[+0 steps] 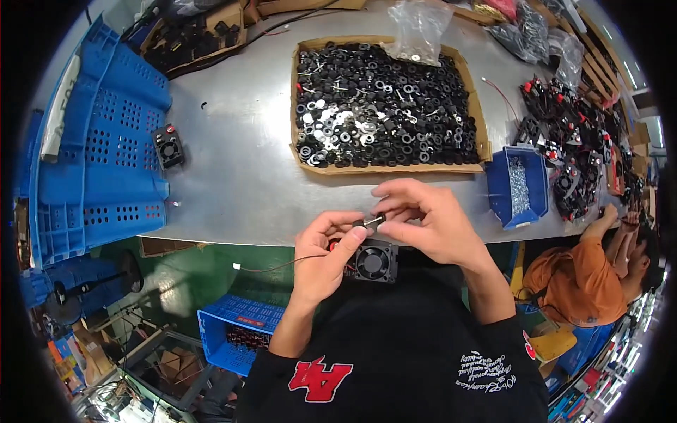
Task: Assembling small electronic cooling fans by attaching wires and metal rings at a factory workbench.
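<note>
My left hand (322, 257) is closed round a small black fan assembly (374, 262) at the table's front edge. A thin cable with a white plug (237, 266) trails from it to the left. Above the fan, my right hand (434, 222) pinches a small black part with a metal pin (379, 219) between thumb and fingers. The left thumb and fingertips are close to that same part; whether they touch it is hard to see. Just beyond my hands lies a shallow cardboard tray (310, 168) full of small black round parts, some with metal pins.
A blue perforated crate (106, 151) stands on the left, with another fan assembly (168, 146) beside it. Right of the tray are a blue bin of small metal pieces (499, 190) and a heap of black assemblies (575, 141). A person in orange (578, 278) works at the right.
</note>
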Tool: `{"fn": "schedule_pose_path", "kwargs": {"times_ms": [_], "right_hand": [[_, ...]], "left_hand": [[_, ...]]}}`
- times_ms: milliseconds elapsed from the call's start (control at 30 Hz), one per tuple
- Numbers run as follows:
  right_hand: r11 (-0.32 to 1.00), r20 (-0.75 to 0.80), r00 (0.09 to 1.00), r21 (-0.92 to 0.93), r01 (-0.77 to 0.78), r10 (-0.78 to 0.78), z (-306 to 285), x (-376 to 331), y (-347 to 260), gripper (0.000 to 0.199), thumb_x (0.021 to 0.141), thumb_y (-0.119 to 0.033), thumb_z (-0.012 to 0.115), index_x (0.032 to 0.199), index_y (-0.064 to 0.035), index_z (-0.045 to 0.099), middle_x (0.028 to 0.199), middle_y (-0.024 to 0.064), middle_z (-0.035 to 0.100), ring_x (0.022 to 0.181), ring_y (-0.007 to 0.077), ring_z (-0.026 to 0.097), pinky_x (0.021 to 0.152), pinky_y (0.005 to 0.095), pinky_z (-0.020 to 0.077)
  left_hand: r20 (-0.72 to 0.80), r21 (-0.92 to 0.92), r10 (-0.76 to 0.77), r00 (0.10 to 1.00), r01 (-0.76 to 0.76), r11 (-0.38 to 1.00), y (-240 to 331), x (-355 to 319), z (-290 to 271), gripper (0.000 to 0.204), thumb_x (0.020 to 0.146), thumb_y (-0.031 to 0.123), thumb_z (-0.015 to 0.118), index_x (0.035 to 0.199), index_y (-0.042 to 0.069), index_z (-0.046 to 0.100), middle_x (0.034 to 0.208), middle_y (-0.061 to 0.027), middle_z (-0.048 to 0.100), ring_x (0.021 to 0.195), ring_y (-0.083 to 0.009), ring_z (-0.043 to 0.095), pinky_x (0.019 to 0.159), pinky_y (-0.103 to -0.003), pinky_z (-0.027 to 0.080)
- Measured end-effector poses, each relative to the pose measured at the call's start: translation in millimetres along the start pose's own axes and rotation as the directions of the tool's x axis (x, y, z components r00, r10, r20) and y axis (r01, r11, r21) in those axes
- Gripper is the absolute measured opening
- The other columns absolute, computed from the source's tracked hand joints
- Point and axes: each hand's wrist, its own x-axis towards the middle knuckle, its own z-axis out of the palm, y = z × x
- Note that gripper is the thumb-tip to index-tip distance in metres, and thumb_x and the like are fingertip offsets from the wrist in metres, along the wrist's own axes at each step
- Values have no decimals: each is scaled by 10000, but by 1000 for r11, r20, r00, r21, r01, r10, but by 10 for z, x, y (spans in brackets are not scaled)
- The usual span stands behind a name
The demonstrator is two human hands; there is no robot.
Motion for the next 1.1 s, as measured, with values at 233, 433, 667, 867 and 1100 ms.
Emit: {"fn": "schedule_pose_path", "kwargs": {"times_ms": [233,433,667,867,1100], "right_hand": [[953,-40,973,-218,212,-226,-122,-108,53,300,812,-10,670,1109,14,636,1005,139,699,897,202,698,814,296,554],[977,-76,981,-133,166,-177,-210,-195,90,255,795,3,697,1050,11,686,1009,139,696,899,207,687,823,302,547],[885,-156,984,440,149,-88,-147,-210,627,239,829,12,686,1068,24,682,1061,121,669,961,152,632,834,279,525],[856,-354,935,492,161,27,-76,-246,632,261,879,4,635,1134,48,599,1059,136,666,916,146,647,801,268,544],[809,-498,862,542,228,91,-241,-332,666,245,909,-39,618,1140,44,629,1042,114,669,870,145,661,754,255,538]], "left_hand": [[27,85,0,1000,-3,996,-24,16,157,222,915,64,626,1100,-54,593,947,-116,682,868,-129,654,790,-241,522],[87,-85,-47,995,55,995,-51,78,272,223,924,82,615,1106,-46,593,947,-117,684,867,-133,655,798,-256,527],[153,-253,-198,968,232,939,-193,165,496,209,965,128,571,1105,-26,552,957,-87,671,884,-110,632,828,-244,489],[22,-221,-238,971,237,946,-283,198,797,236,1014,237,484,1113,23,490,985,-50,609,912,-88,580,811,-229,466],[8,-330,-350,937,333,883,-170,275,1065,313,980,234,522,1224,38,524,1007,-70,655,758,-90,621,598,-232,509]]}}
